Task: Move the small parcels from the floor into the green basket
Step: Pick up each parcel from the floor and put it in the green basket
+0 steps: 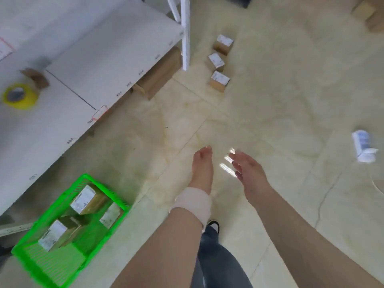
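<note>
Three small cardboard parcels with white labels lie in a row on the tiled floor ahead: a far parcel (223,44), a middle parcel (216,61) and a near parcel (219,81). The green basket (35,260) stands on the floor at lower left and holds three similar labelled parcels (87,199). My left hand (202,169), its wrist wrapped in a white band, reaches forward with fingers straight and holds nothing. My right hand (248,171) is beside it, fingers relaxed and empty. Both hands hover well short of the floor parcels.
A white shelf board (83,59) fills the upper left, carrying a yellow tape roll (19,96). A larger cardboard box (160,73) sits under it beside a white upright post (185,34). A white and blue packet (363,146) lies at right. More boxes (369,13) are at top right.
</note>
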Tool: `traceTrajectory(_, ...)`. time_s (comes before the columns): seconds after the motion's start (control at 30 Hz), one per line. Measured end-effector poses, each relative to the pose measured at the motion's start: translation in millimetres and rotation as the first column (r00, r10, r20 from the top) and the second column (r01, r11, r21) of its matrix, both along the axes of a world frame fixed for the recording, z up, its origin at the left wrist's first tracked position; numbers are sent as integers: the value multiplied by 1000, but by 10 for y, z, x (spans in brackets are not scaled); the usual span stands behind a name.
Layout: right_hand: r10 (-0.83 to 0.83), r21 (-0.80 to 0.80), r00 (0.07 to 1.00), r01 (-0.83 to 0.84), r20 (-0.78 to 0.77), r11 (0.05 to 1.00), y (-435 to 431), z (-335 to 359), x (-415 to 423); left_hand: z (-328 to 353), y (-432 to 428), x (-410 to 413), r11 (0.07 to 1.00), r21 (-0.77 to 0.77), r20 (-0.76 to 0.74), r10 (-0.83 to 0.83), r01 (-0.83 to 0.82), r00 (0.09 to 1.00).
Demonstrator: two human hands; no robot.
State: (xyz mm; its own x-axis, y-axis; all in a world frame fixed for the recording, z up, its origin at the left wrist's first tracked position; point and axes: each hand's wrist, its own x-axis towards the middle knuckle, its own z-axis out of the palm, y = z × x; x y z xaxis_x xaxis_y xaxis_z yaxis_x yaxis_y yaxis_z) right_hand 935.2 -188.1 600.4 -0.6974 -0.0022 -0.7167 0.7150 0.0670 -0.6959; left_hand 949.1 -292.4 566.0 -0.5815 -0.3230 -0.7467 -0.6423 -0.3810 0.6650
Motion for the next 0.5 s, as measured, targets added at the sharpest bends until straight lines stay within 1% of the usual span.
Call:
traceTrajectory(0.1, -68, -13, 998, 67, -15, 998, 467, 85, -471, 154, 454, -553, 994, 22, -48, -104, 105, 993)
traceTrajectory(0.17, -94, -21, 995, 94, -16, 995, 656, 136, -845, 252, 651, -962, 992, 41, -74, -116, 119, 991)
traceTrajectory(0.3, -131, -52, 991, 129, -36, 990, 882, 275, -1730, 410, 905, -1861, 994, 57, -103, -87, 93, 991)
traceTrajectory(0.5, -120, -34, 993, 119, -13, 992, 1198, 505, -3063, 547, 1246, -3105, 992, 77, -99, -97, 105, 990)
